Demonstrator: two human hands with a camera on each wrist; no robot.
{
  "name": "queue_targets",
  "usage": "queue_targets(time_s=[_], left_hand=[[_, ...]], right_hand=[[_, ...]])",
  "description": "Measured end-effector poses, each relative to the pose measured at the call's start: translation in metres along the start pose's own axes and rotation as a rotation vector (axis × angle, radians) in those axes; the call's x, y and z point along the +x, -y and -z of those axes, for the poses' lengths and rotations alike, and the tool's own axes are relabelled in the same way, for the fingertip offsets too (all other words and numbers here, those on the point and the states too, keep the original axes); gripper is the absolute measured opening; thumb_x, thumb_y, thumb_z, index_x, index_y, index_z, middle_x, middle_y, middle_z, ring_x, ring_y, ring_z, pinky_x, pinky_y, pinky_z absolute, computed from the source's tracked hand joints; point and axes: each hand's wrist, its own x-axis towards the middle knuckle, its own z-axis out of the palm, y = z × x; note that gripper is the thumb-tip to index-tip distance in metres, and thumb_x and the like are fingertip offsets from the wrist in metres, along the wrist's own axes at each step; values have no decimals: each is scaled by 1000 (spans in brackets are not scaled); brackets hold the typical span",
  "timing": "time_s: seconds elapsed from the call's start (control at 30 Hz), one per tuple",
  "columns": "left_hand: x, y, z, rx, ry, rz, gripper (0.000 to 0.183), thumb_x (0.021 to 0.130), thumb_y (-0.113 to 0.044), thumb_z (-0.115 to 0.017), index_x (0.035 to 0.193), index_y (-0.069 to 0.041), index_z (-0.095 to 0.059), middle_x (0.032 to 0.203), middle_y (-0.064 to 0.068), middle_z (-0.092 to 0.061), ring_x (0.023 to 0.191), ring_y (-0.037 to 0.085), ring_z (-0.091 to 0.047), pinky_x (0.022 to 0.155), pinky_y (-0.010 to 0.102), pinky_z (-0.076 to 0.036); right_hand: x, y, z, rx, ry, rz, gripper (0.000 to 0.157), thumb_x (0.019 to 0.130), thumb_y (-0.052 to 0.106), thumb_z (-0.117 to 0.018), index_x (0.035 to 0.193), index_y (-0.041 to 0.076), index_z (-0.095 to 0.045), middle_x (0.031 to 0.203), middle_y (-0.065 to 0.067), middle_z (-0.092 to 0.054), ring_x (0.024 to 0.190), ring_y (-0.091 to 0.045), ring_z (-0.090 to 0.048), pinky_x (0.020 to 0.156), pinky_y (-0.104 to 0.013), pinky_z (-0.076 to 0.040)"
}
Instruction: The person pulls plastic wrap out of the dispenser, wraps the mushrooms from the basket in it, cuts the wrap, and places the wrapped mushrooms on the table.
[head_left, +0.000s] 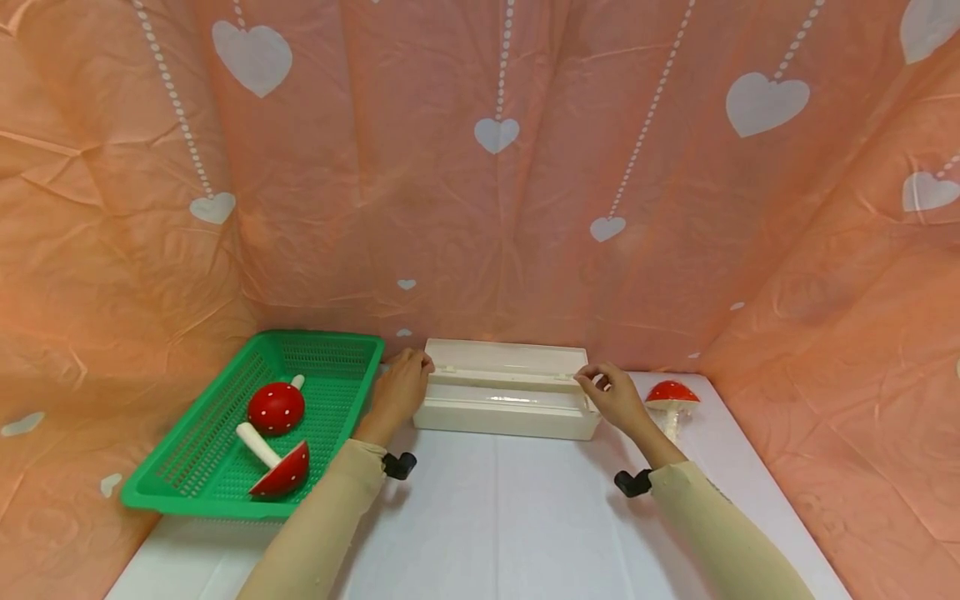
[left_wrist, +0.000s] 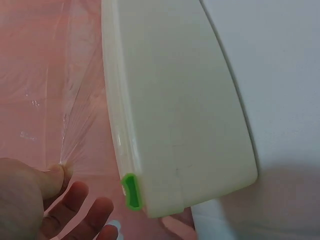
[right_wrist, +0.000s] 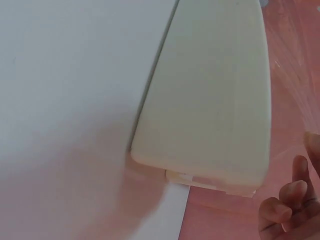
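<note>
A white cling film dispenser box (head_left: 504,421) lies lengthwise at the back of the table, its lid (head_left: 510,356) raised. My left hand (head_left: 405,385) is at the box's left end. In the left wrist view, thumb and finger pinch the clear cling film (left_wrist: 75,135), which creases where it is held. My right hand (head_left: 613,396) is at the right end and pinches the film (right_wrist: 295,65) on that side, its other fingers loosely bent. The film stretches between both hands, above the box. A green slider (left_wrist: 131,191) sits at the box's left corner.
A green plastic basket (head_left: 142,483) on the left holds two red spotted toy mushrooms (head_left: 276,408). Another red-capped mushroom (head_left: 672,392), wrapped in clear film around its stem, stands at the right. Pink curtains (head_left: 420,208) with white hearts hang behind and along both sides.
</note>
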Motion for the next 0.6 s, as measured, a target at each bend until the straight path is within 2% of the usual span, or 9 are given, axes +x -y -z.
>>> queue_targets(time_s=[0.23,0.47,0.6], left_hand=[[6,3,4,-14,28,20,18,112,-20,-59,116,-6,-68,113,14,-64,100,36,-68,85,55,-56],[9,1,12,-58,47,4,15,113,-18,-56,115,-6,-66,113,13,-62,98,35,-66,84,55,-54],[11,0,18,-81,57,-8,16,114,-18,-54,116,-5,-64,115,15,-62,97,34,-65,85,54,-54]], right_hand=[[3,2,2,22,-31,22,13,100,11,-77,106,-1,-77,101,-17,-73,83,-21,-60,75,-19,-49],[6,4,3,60,-81,59,8,98,4,-77,104,-2,-76,96,-18,-71,79,-13,-59,72,-16,-48],[8,9,5,80,-94,61,9,99,4,-76,104,-3,-75,93,-17,-69,78,-14,-58,70,-17,-48]])
